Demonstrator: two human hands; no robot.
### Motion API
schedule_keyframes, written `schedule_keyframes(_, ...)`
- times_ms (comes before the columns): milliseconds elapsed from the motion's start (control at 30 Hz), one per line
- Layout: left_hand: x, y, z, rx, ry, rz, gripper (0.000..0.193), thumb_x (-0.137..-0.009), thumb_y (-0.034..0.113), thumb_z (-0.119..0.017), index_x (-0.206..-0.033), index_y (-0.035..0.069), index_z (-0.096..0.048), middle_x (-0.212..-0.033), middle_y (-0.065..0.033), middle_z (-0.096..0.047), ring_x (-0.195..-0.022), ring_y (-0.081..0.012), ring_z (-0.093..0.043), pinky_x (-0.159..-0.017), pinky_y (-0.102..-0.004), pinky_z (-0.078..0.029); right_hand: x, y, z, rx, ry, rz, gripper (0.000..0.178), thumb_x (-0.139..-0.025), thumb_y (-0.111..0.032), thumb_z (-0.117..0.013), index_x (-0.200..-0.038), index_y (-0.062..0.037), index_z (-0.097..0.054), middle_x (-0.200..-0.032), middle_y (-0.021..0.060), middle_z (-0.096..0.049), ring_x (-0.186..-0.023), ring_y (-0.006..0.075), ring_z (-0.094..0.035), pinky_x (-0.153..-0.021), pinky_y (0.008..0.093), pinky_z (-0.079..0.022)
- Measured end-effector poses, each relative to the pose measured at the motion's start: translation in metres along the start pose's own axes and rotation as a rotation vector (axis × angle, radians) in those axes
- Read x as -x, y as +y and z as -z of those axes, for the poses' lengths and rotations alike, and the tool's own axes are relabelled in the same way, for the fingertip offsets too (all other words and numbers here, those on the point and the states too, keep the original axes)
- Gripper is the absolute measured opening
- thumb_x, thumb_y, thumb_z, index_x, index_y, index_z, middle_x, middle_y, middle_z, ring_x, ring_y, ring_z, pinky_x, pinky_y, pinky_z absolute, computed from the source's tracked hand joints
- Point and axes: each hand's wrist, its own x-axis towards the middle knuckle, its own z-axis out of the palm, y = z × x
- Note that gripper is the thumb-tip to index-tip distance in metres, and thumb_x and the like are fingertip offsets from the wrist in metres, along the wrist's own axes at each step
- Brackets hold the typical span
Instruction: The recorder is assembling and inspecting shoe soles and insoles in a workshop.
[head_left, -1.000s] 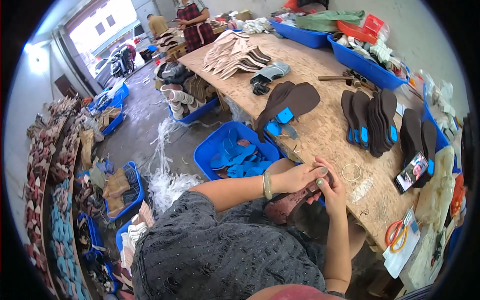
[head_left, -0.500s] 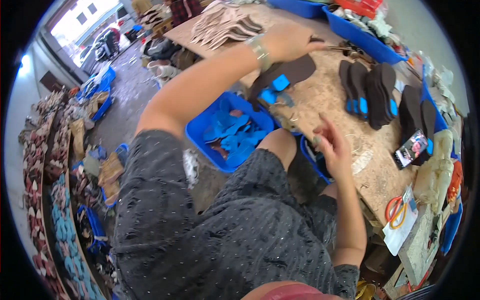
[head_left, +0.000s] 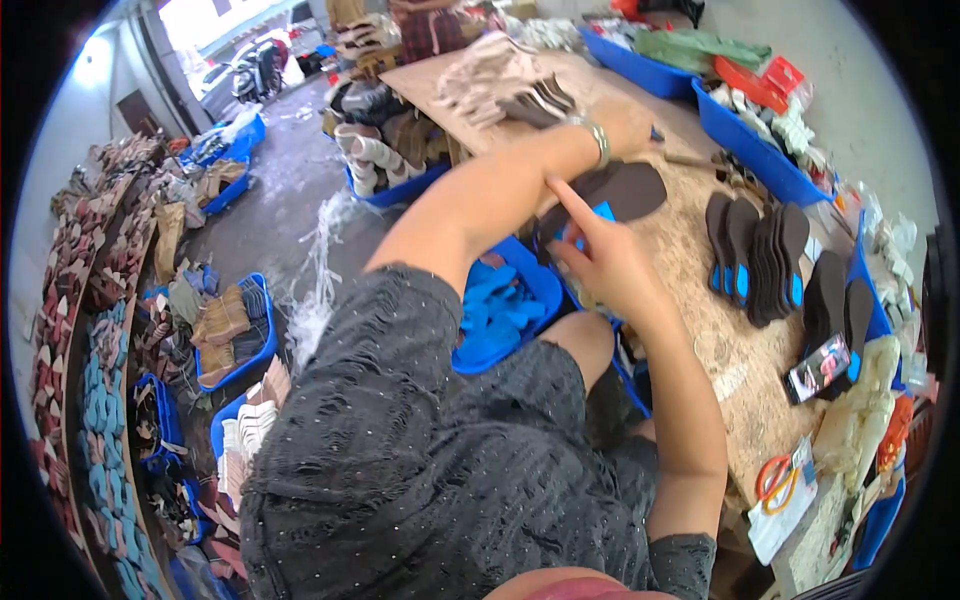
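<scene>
My left arm stretches across to the far side of the worktable, and my left hand (head_left: 625, 128) hovers beyond the dark insoles. Its fingers are blurred, with a small dark thing (head_left: 656, 133) at their tips; whether they hold it I cannot tell. My right hand (head_left: 615, 265) is open, index finger stretched out toward my left forearm, over the near table edge. Just beyond it lie dark brown insoles (head_left: 640, 190) with a bright blue patch (head_left: 604, 211), partly hidden by my hand and arm. A thin handle (head_left: 690, 160) lies near my left hand.
Dark insoles (head_left: 768, 265) with blue heels stand in rows at the right, beside a phone (head_left: 819, 368) and orange-handled scissors (head_left: 776, 484). Pale insoles (head_left: 490, 75) lie at the far left of the table. Below the edge sits a blue basket (head_left: 548, 290) of blue pieces.
My right hand has risen and moved left, to beside the dark insoles. My left arm stays stretched over the table. The whole view has shifted, showing more of the far side.
</scene>
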Motion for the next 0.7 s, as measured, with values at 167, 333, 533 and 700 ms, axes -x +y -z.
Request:
schedule_keyframes(167, 0.077, 0.043, 0.02, 0.365, -0.114, -0.114, 0.067, -0.087, 0.057, -0.051, -0.131, 0.008, -0.044, -0.086, -0.0231, -0.066, -0.08, -0.0409, -0.064, -0.071, -0.0468, -0.05, 0.07, 0.033, 0.022, -0.109, 0.402, -0.143, 0.05, -0.079, 0.001, -0.064, -0.126, -0.0096, -0.055, -0.091, 0.0114, -0.061, -0.079, 0.0207, -0.061, -0.07, 0.0334, -0.049)
schedule_keyframes(333, 0.182, 0.099, 0.033, 0.837, -0.357, -0.201, 0.082, -0.092, 0.037, -0.053, -0.149, 0.009, -0.001, -0.096, -0.0186, -0.066, -0.083, -0.0381, -0.064, -0.074, -0.0449, -0.05, 0.145, 0.05, 0.013, 0.028, 0.45, -0.186, 0.044, -0.073, 0.001, -0.067, -0.116, -0.003, -0.06, -0.101, 0.0143, -0.061, -0.097, 0.0283, -0.058, -0.082, 0.0343, -0.047)
schedule_keyframes(533, 0.244, 0.156, -0.003, 1.144, -0.445, -0.302, 0.095, -0.088, 0.065, -0.039, -0.148, 0.006, 0.006, -0.083, -0.0234, -0.062, -0.072, -0.0404, -0.061, -0.067, -0.0447, -0.045, 0.181, 0.013, -0.026, -0.259, 0.265, -0.262, 0.022, -0.069, 0.001, -0.068, -0.091, -0.0021, -0.063, -0.089, 0.0122, -0.064, -0.083, 0.0287, -0.062, -0.073, 0.0338, -0.048)
schedule_keyframes(700, 0.246, 0.176, 0.013, 1.103, -0.43, -0.205, 0.097, -0.085, 0.063, -0.049, -0.149, 0.005, -0.004, -0.099, -0.0197, -0.061, -0.083, -0.0364, -0.061, -0.069, -0.0426, -0.046, 0.201, 0.017, -0.025, -0.204, 0.412, -0.174, 0.019, -0.07, 0.001, -0.068, -0.087, -0.0022, -0.062, -0.087, 0.0135, -0.063, -0.077, 0.0291, -0.061, -0.069, 0.0331, -0.048)
